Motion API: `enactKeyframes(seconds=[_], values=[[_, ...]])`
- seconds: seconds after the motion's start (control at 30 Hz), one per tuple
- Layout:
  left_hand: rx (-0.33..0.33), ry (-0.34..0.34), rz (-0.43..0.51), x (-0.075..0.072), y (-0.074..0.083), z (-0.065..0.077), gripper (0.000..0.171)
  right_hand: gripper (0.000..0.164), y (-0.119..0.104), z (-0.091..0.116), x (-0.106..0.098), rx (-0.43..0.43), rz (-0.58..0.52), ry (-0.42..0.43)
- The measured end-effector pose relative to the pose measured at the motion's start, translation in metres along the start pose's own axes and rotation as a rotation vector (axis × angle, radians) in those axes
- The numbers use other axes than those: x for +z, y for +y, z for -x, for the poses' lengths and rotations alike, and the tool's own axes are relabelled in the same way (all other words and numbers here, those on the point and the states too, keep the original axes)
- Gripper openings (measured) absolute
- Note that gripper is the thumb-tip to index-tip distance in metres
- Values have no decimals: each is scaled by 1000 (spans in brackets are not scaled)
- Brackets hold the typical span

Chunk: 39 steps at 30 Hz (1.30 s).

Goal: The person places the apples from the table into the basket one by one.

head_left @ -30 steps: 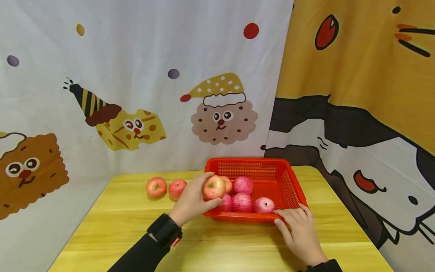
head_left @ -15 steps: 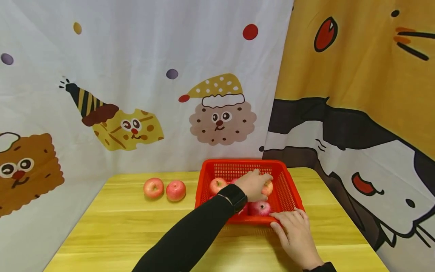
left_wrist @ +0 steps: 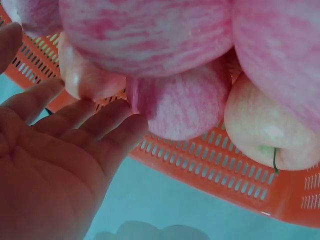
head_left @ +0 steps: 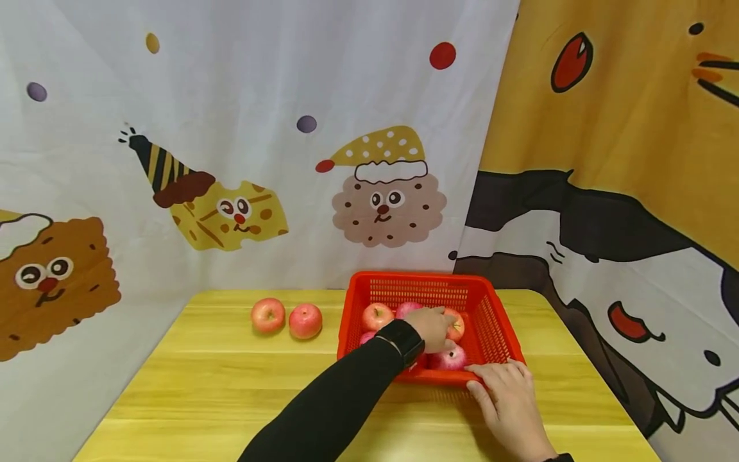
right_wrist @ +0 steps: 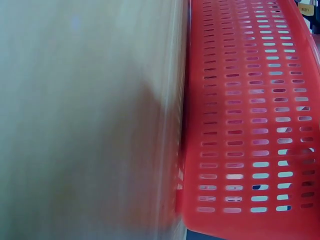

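Observation:
My left hand point(head_left: 430, 328) reaches into the red plastic basket point(head_left: 487, 285), its fingers extended at a red-yellow apple point(head_left: 456, 326) on the right side. In the left wrist view the fingertips point(left_wrist: 122, 107) lie right against this apple and a pink striped apple point(left_wrist: 185, 105). Another yellowish apple point(head_left: 378, 317) sits at the basket's back left, and a pink apple point(head_left: 452, 357) at the front. My forearm hides part of the other apples. My right hand point(head_left: 508, 398) grips the basket's front rim near the right corner, fingers over the edge and thumb outside.
Two red apples, one point(head_left: 268, 316) beside the other point(head_left: 305, 321), lie left of the basket on the yellow wooden table point(head_left: 231, 398). Behind the table hangs a cartoon-printed curtain point(head_left: 260, 96). The basket's slotted wall point(right_wrist: 250, 115) fills the right wrist view's right side.
My left hand carried the red-yellow apple from the basket's left side to its right side; now its fingers are extended beside it. My right hand stays on the rim.

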<state>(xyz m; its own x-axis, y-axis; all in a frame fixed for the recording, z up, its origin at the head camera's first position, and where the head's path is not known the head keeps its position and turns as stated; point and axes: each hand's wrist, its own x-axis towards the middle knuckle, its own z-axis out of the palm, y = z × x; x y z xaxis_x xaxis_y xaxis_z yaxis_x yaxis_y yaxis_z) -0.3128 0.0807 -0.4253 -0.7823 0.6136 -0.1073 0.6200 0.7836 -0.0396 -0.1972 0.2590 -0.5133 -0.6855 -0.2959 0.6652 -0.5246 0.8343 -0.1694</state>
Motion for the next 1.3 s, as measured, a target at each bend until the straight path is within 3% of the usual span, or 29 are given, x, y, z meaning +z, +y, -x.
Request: enactKeyframes(seconds=[0.1,0.2,0.37,0.5,0.57,0.67,0.77,0.9,1.13,1.3], values=[[-7,22,15,-4,-8,4,63,23,0,1,0,-4,1,7],[-31,66,41,-12,-29,12,62,22,0,1,0,-7,2,16],[-133,215,106,-19,-96,32,61,23,1,1,1,-9,14,19],[-276,318,199,-4,-158,54,54,24,3,2,1,-3,17,11],[-349,314,243,10,-183,67,54,24,4,2,1,3,16,5],[-423,261,276,33,-206,85,56,24,4,3,1,11,19,2],[-437,217,282,55,-216,97,57,24,3,4,2,15,20,7],[-433,221,245,80,-215,103,56,24,2,4,2,24,26,-4],[-489,317,140,111,-213,102,65,24,1,4,2,9,10,12],[-514,363,72,120,-213,98,58,24,2,3,2,-4,9,20]])
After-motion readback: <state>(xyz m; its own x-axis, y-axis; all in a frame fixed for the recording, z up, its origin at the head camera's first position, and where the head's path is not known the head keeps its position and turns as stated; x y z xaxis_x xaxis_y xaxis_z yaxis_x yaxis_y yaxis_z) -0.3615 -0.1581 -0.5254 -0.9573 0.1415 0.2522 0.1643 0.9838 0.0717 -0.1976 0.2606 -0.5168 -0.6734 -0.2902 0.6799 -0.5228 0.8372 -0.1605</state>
